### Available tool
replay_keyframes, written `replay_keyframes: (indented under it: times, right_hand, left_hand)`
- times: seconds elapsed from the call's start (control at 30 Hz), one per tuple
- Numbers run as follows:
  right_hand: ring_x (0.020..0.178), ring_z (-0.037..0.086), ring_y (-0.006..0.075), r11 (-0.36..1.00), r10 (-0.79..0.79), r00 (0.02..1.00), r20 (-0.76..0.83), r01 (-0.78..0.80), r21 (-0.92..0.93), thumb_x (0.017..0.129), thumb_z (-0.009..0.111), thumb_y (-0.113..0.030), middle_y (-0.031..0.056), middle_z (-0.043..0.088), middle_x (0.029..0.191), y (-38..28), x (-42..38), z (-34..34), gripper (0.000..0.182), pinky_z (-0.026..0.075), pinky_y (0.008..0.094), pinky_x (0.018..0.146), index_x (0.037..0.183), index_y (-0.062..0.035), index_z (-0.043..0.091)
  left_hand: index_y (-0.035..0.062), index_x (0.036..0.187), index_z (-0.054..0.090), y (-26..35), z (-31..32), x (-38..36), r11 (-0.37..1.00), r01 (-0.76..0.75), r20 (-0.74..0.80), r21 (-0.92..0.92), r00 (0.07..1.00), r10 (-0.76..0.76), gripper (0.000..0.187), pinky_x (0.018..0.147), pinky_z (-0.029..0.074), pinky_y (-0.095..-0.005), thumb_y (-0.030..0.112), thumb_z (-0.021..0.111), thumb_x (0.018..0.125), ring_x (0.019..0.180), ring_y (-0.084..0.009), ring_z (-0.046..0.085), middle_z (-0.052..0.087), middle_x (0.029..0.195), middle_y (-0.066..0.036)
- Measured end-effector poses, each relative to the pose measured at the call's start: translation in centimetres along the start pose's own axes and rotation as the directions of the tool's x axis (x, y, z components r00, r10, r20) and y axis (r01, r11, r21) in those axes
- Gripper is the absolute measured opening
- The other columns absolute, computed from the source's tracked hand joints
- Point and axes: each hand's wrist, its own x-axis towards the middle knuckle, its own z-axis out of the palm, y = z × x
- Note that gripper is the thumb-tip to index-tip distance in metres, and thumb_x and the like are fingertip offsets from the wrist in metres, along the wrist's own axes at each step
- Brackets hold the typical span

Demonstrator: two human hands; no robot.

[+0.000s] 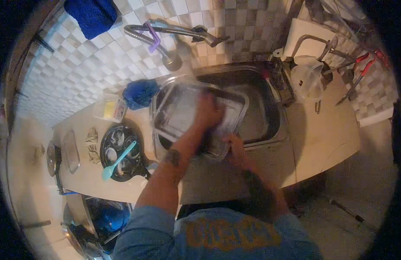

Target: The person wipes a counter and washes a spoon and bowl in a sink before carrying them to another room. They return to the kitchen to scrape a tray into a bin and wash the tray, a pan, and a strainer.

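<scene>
A clear rectangular baking dish [176, 113] is tilted over the sink [276, 125], its inside facing me and whitish in places. My right hand [236, 149] has its fingers closed around the dish's near right corner. Inside the dish is my left hand [210, 113], pressed toward its base and smeared by motion. Its fingers do not show clearly, and whether anything lies under them is hidden. Above the dish, the flexible faucet [171, 60] points down from the tiled wall.
Left of the sink, a black pan with round hollows [118, 138] has a turquoise spoon [119, 160] lying across it. A blue cloth or bag [140, 93] and a plastic container [109, 108] stand behind. On the right are a clear plastic container [308, 80] and red-handled pliers [365, 67].
</scene>
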Motion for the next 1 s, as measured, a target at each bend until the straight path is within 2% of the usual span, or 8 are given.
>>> replay_keyframes:
  times: [0.07, 0.2, 0.3, 0.4, 0.57, 0.63, 0.77, 1.0]
  right_hand:
    - [0.089, 0.056, 0.0196, 0.899, 0.323, 0.946, 0.014, -0.312, 0.307, 0.088, 0.051, -0.028, 0.0059, 0.056, 0.093, -0.7, 2.1, 0.5, 0.024, 0.047, 0.0374, 0.084, 0.099, -0.0087, 0.058]
    - [0.097, 0.058, 0.0192, 0.914, 0.168, 0.985, 0.03, -0.167, 0.369, 0.085, 0.055, -0.03, 0.0076, 0.06, 0.1, 5.1, 2.6, -2.3, 0.03, 0.047, 0.0372, 0.086, 0.103, -0.0067, 0.059]
    - [0.098, 0.059, 0.0199, 0.785, 0.456, 0.89, 0.016, -0.411, 0.463, 0.083, 0.059, -0.032, 0.0088, 0.061, 0.104, -3.1, 2.4, -3.9, 0.034, 0.048, 0.0366, 0.086, 0.105, -0.0054, 0.059]
    - [0.099, 0.059, 0.0229, 0.946, 0.285, 0.956, -0.065, -0.27, 0.178, 0.082, 0.063, -0.035, 0.0116, 0.059, 0.107, -0.4, 3.8, -6.2, 0.043, 0.047, 0.0373, 0.089, 0.111, -0.0046, 0.058]
    - [0.106, 0.056, 0.0279, 0.704, 0.463, 0.884, 0.07, -0.415, 0.577, 0.086, 0.062, -0.038, 0.0169, 0.055, 0.118, -9.7, 5.4, -4.7, 0.055, 0.044, 0.0409, 0.094, 0.127, -0.0025, 0.052]
    - [0.107, 0.055, 0.0297, 0.972, 0.228, 0.965, 0.133, -0.233, 0.028, 0.09, 0.057, -0.038, 0.0178, 0.054, 0.122, -4.7, 8.6, -5.0, 0.055, 0.044, 0.0417, 0.094, 0.13, -0.0015, 0.049]
    - [0.098, 0.059, 0.032, 0.814, 0.132, 0.96, 0.248, 0.038, -0.579, 0.095, 0.051, -0.03, 0.0184, 0.061, 0.105, 4.1, 16.7, 1.6, 0.04, 0.044, 0.0426, 0.094, 0.122, -0.0014, 0.053]
    - [0.096, 0.059, 0.0422, 0.914, -0.168, 0.973, 0.155, 0.213, -0.344, 0.089, 0.053, -0.02, 0.0254, 0.063, 0.101, 6.4, 24.9, 6.3, 0.035, 0.043, 0.0481, 0.096, 0.12, -0.0037, 0.053]
  left_hand:
    - [-0.0014, 0.096, 0.062, 2.9, 2.2, 0.5, 0.927, -0.151, 0.139, -0.343, 0.968, 0.21, 0.027, 0.094, 0.037, -0.0552, 0.019, 0.06, 0.078, 0.102, -0.0473, 0.049, 0.056, 0.095, -0.026]
    - [0.0043, 0.101, 0.062, 1.9, -2.2, -2.3, 0.653, -0.674, 0.002, -0.345, 0.695, 0.719, 0.03, 0.092, 0.04, -0.0518, 0.019, 0.065, 0.075, 0.103, -0.0433, 0.052, 0.058, 0.103, -0.023]
    - [0.0036, 0.111, 0.061, -3.7, -9.4, -1.1, 0.911, -0.397, 0.216, 0.114, 0.905, 0.367, 0.047, 0.102, 0.036, -0.0489, 0.028, 0.07, 0.073, 0.12, -0.0423, 0.046, 0.053, 0.123, -0.023]
    - [0.0024, 0.105, 0.062, -9.9, -10.5, -0.9, 0.932, 0.009, -0.236, 0.362, 0.968, 0.082, 0.044, 0.096, 0.04, -0.048, 0.031, 0.07, 0.072, 0.11, -0.0408, 0.052, 0.058, 0.115, -0.024]
    - [-0.0007, 0.101, 0.06, -15.3, -13.6, -1.1, 0.962, 0.266, 0.02, 0.068, 0.963, -0.268, 0.034, 0.079, 0.05, -0.0426, 0.025, 0.069, 0.08, 0.085, -0.0344, 0.063, 0.064, 0.098, -0.021]
    - [-0.0018, 0.103, 0.059, -11.5, -18.8, -0.7, 0.943, 0.3, 0.068, -0.144, 0.954, -0.293, 0.031, 0.074, 0.051, -0.0396, 0.02, 0.068, 0.083, 0.081, -0.029, 0.064, 0.064, 0.096, -0.019]
    - [-0.0015, 0.11, 0.054, -3.4, -24.9, -3.9, 0.895, 0.25, 0.026, -0.37, 0.965, -0.259, 0.03, 0.072, 0.052, -0.0326, 0.007, 0.066, 0.085, 0.084, -0.019, 0.062, 0.063, 0.1, -0.014]
    - [0.0013, 0.118, 0.048, 1.4, -24.8, -11.5, 0.753, 0.214, -0.134, -0.623, 0.918, -0.372, 0.035, 0.077, 0.051, -0.0309, -0.002, 0.061, 0.085, 0.094, -0.0183, 0.058, 0.054, 0.115, -0.011]
